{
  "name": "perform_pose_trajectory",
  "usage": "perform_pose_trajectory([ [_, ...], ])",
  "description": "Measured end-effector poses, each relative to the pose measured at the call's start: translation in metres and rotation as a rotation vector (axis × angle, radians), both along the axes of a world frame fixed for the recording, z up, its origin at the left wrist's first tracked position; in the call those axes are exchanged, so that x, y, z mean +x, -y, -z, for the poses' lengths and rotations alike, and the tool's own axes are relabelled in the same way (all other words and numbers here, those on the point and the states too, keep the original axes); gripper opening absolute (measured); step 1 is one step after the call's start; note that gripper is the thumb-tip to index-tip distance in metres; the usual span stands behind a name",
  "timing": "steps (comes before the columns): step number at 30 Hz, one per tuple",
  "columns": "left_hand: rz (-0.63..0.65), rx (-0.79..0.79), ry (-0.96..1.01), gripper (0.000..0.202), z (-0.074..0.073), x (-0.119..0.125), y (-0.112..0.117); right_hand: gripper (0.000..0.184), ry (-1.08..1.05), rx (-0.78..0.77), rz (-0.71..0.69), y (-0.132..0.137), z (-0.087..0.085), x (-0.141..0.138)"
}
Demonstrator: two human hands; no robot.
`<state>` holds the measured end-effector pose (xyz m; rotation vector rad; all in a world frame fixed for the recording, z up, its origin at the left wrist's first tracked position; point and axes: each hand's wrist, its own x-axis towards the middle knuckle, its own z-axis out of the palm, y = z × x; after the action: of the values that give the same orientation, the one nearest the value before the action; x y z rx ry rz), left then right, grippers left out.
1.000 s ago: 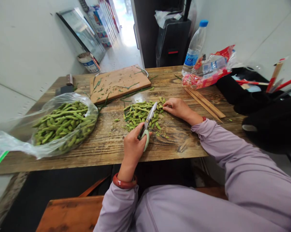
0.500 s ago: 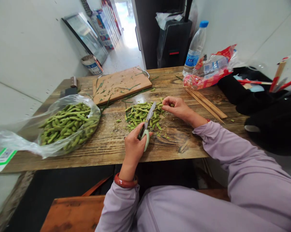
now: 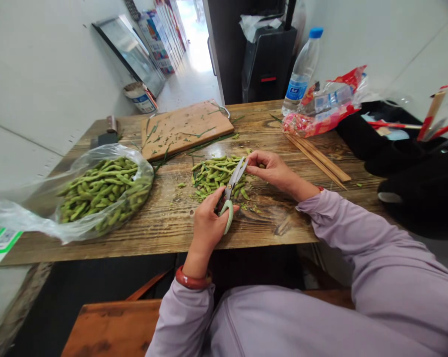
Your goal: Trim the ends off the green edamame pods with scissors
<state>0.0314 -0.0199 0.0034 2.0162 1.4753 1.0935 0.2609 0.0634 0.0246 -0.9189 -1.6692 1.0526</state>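
Note:
My left hand (image 3: 209, 223) grips green-handled scissors (image 3: 231, 191); their blades are parted and point toward the far right, tips close to my right hand. My right hand (image 3: 272, 168) pinches a green edamame pod (image 3: 254, 165) at the right edge of a loose pile of pods (image 3: 216, 174) on the wooden table (image 3: 164, 223). Small cut bits lie scattered round the pile.
A clear plastic bag full of pods (image 3: 100, 191) lies at the left. A wooden cutting board (image 3: 182, 126) sits at the back. A water bottle (image 3: 301, 74), a red snack bag (image 3: 324, 106) and long chopsticks (image 3: 316, 158) are at the right. A wooden bench (image 3: 108, 329) is below.
The scissor blades have opened and swung toward my right hand. My right hand has lifted a pod from the pile's edge and turned it toward the blades.

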Motion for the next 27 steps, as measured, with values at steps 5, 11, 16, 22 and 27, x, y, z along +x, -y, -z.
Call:
perform_pose_trajectory([
  [5,0.011,-0.011,-0.02,0.052,-0.0034,0.0006,0.0009,0.028,0.006,0.034,-0.008,0.0004,0.0014,-0.0007],
  [11,0.024,0.01,-0.02,0.048,-0.0004,0.0003,0.0006,0.03,0.011,0.051,-0.011,0.0012,0.0021,-0.0021],
  [16,0.042,0.067,-0.054,0.044,0.0026,-0.0008,0.0008,0.027,0.012,0.061,-0.02,0.0023,0.0019,-0.0026],
  [22,0.016,0.061,-0.093,0.04,0.0017,-0.0004,0.0027,0.024,0.039,0.069,0.003,0.0024,0.002,-0.0028],
  [27,-0.003,0.016,-0.093,0.036,0.0015,0.0,0.0023,0.023,0.053,0.066,0.013,0.0026,0.0007,-0.0038],
])
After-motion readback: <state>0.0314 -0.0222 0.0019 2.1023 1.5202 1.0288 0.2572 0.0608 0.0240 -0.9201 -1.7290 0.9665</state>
